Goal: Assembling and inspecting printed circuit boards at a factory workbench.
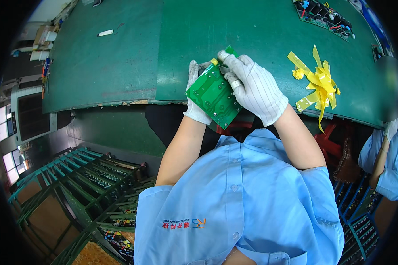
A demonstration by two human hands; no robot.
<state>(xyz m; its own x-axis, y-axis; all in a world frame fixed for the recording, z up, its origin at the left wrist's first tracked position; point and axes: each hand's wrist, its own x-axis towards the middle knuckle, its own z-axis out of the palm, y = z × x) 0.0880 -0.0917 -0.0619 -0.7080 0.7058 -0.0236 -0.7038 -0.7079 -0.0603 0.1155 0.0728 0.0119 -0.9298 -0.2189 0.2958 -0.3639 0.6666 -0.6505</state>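
A green circuit board (213, 98) is tilted in front of me, solder side facing up, above the table's near edge. My left hand (194, 95), in a white glove, grips it from the left and beneath; the board hides most of its fingers. A small piece of yellow tape (214, 62) sits at the board's upper edge. My right hand (256, 88), gloved in striped white, bends over the upper right of the board. Its thumb and fingers are closed near the tape, around something greyish too small to make out.
On the green table (119, 66), a clump of yellow tape strips (321, 84) lies to my right. Populated circuit boards (325, 17) rest at the far right, a small white piece (105, 32) at the far left. Green racks (97, 181) stand low left; another person's sleeve (387, 165) shows at right.
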